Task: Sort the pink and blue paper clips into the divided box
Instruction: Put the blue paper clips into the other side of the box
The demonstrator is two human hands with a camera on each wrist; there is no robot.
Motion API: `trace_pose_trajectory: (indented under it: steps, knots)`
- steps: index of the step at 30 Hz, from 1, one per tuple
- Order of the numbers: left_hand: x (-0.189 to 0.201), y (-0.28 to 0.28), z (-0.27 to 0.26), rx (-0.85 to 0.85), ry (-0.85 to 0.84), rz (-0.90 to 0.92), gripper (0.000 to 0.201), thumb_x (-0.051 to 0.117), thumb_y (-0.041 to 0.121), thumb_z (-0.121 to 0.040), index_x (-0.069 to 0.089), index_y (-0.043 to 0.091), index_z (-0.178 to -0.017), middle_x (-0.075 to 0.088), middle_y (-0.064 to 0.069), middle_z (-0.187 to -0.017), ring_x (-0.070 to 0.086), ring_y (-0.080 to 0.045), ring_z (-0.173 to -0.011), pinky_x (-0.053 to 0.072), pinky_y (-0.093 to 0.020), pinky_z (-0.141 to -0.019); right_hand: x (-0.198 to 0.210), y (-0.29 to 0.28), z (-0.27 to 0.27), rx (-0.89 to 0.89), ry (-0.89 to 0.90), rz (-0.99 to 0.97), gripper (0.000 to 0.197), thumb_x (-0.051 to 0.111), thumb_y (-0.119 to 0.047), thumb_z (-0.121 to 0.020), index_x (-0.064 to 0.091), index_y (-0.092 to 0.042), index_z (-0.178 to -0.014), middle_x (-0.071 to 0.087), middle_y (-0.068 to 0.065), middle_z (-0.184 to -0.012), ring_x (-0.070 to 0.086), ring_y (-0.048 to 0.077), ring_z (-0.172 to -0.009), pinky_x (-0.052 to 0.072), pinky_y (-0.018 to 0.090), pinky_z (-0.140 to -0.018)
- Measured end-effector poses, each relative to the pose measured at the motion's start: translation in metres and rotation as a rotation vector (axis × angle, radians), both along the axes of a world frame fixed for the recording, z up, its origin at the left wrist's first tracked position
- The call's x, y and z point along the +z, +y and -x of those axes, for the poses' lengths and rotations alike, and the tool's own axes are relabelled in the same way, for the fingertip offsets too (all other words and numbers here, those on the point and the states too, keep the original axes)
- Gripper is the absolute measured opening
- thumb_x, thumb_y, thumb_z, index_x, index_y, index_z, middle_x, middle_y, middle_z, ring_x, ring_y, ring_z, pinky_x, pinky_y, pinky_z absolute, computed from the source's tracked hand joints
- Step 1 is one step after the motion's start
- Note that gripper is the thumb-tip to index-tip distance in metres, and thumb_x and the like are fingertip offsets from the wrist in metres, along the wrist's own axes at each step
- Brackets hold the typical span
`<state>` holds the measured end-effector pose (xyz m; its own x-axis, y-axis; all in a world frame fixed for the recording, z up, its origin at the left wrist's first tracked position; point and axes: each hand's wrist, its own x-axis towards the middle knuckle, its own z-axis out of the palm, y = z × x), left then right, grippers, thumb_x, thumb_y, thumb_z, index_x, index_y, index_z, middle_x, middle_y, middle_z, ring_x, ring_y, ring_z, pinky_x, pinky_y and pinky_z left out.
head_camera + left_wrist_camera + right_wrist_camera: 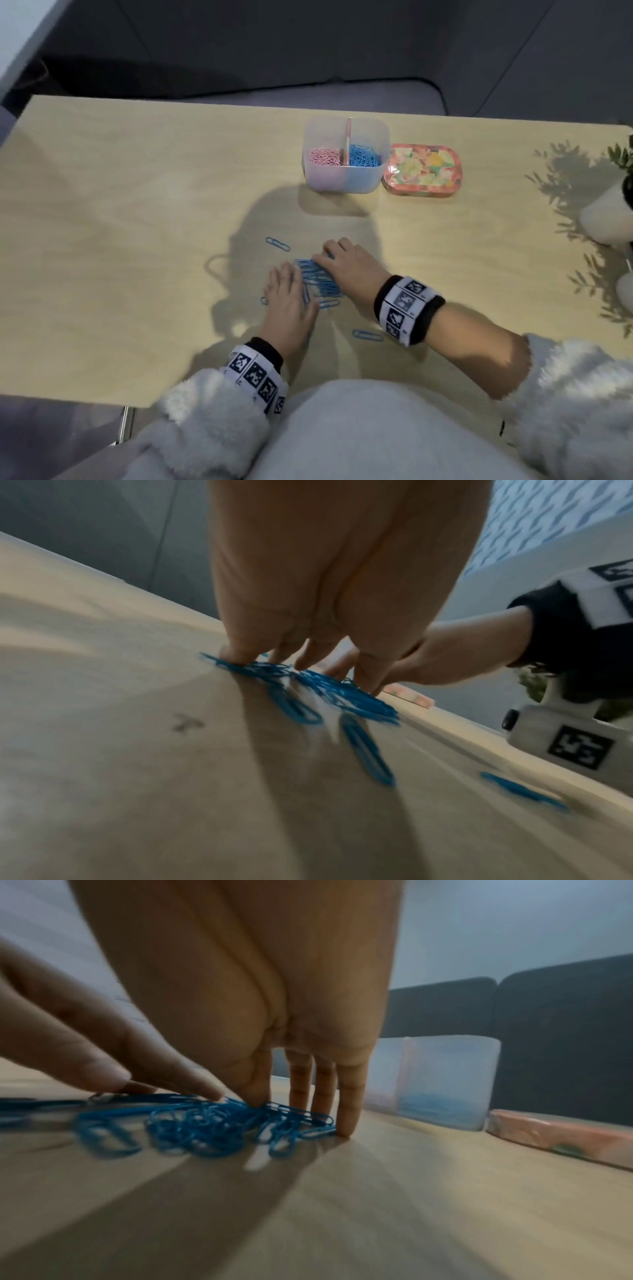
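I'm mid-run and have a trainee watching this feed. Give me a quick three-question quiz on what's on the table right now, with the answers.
1. True or false: loose pink clips lie among the blue paper clips heaped between the left hand and right hand.
2. In the divided box, which compartment holds blue clips, seen from the head camera? A) left B) right C) both
3. Fill in: the floral tin stands just to the ___ of the box.

Key
1. False: every loose clip in view on the table is blue.
2. B: pink lies left of the divider, blue right.
3. Right.
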<state>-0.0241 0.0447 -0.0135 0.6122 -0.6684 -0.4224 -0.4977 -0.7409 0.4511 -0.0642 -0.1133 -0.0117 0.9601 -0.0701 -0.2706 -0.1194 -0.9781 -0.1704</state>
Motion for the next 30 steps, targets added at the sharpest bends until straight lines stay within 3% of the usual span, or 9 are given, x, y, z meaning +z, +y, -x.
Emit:
trace_pose_trajectory:
  steps: [3,6,10,13,16,18,21,24,30]
  knots:
    - [-0.003,-0.003,-0.005,-0.078,0.03,0.114,0.075,0.033,0.052,-0.091,0.004,0.011,-0.147,-0.01,-0.01,-0.157,-0.016,-0.03,-0.144,-0.006,-0.039,-0.117,0.0,-0.008,0.028,-0.001,-0.026,-0.107,0.043,0.05,-0.01,-0.088,0.046,-0.013,-0.131,0.047,0.016,-0.125,0.045,0.035,-0.112,0.042,0.044,-0.087]
    - [-0.004,-0.004,-0.038,-0.012,-0.103,0.169,0.087,0.019,0.064,-0.078,0.017,0.011,-0.146,0.004,-0.011,-0.157,-0.005,-0.033,-0.145,0.003,-0.043,-0.118,0.002,-0.025,0.036,-0.217,-0.07,-0.159,0.043,0.047,-0.007,-0.087,0.049,-0.011,-0.13,0.052,0.015,-0.124,0.049,0.035,-0.109,0.046,0.043,-0.088]
    - [-0.001,-0.013,-0.067,0.073,-0.114,-0.044,0.068,0.032,0.052,-0.094,0.012,0.012,-0.146,0.001,-0.012,-0.158,-0.004,-0.031,-0.145,0.007,-0.052,-0.117,-0.005,-0.047,0.032,-0.381,0.037,-0.039,0.056,0.009,-0.034,-0.084,0.053,-0.011,-0.111,0.055,0.011,-0.115,0.047,0.031,-0.101,0.045,0.039,-0.078]
    - [-0.005,-0.022,-0.044,-0.103,-0.119,-0.087,0.074,0.026,0.059,-0.091,0.009,0.014,-0.147,-0.004,-0.013,-0.157,-0.005,-0.03,-0.146,0.004,-0.053,-0.116,0.003,-0.03,0.032,-0.364,-0.009,-0.088,0.029,0.036,-0.024,-0.094,0.056,-0.007,-0.106,0.051,0.012,-0.11,0.047,0.03,-0.102,0.043,0.036,-0.076]
    - [-0.006,-0.019,-0.009,-0.276,-0.053,-0.063,0.097,0.007,0.079,-0.072,0.003,0.017,-0.148,-0.007,-0.013,-0.157,-0.009,-0.03,-0.145,-0.001,-0.05,-0.117,0.009,-0.01,0.04,-0.297,0.009,-0.209,0.03,0.044,-0.024,-0.094,0.052,-0.009,-0.119,0.048,0.011,-0.117,0.043,0.027,-0.112,0.044,0.037,-0.084]
    - [-0.003,-0.007,-0.005,-0.283,-0.014,0.047,0.102,0.013,0.079,-0.069,0.008,0.015,-0.147,0.002,-0.012,-0.158,-0.001,-0.028,-0.146,0.004,-0.047,-0.117,0.012,-0.01,0.051,-0.299,-0.012,-0.26,0.038,0.048,-0.031,-0.093,0.049,-0.01,-0.126,0.048,0.009,-0.119,0.044,0.026,-0.113,0.044,0.037,-0.087]
    - [0.001,0.024,-0.017,-0.226,-0.206,0.239,0.094,0.046,0.066,-0.067,0.032,0.009,-0.14,0.037,-0.021,-0.143,0.025,-0.027,-0.135,0.02,-0.039,-0.112,0.018,-0.02,0.076,-0.26,0.012,-0.362,0.07,0.068,-0.045,-0.077,0.042,-0.014,-0.133,0.046,0.008,-0.119,0.048,0.022,-0.108,0.046,0.037,-0.088]
    - [0.006,0.051,-0.026,-0.078,-0.084,0.11,0.094,0.073,0.045,-0.064,0.028,0.018,-0.142,0.034,-0.011,-0.134,0.029,-0.026,-0.124,0.029,-0.038,-0.107,0.022,-0.016,0.097,-0.17,0.155,-0.33,0.096,0.073,-0.053,-0.066,0.027,-0.017,-0.141,0.037,0.005,-0.127,0.044,0.02,-0.111,0.045,0.035,-0.087]
    - [-0.001,0.035,-0.029,-0.136,-0.002,0.239,0.074,0.051,0.051,-0.067,0.049,0.011,-0.129,0.049,-0.011,-0.109,0.052,-0.024,-0.1,0.036,-0.021,-0.093,0.01,-0.003,0.08,-0.247,0.095,-0.266,0.079,0.068,-0.047,-0.075,0.032,-0.017,-0.138,0.04,0.006,-0.126,0.048,0.022,-0.109,0.05,0.036,-0.081]
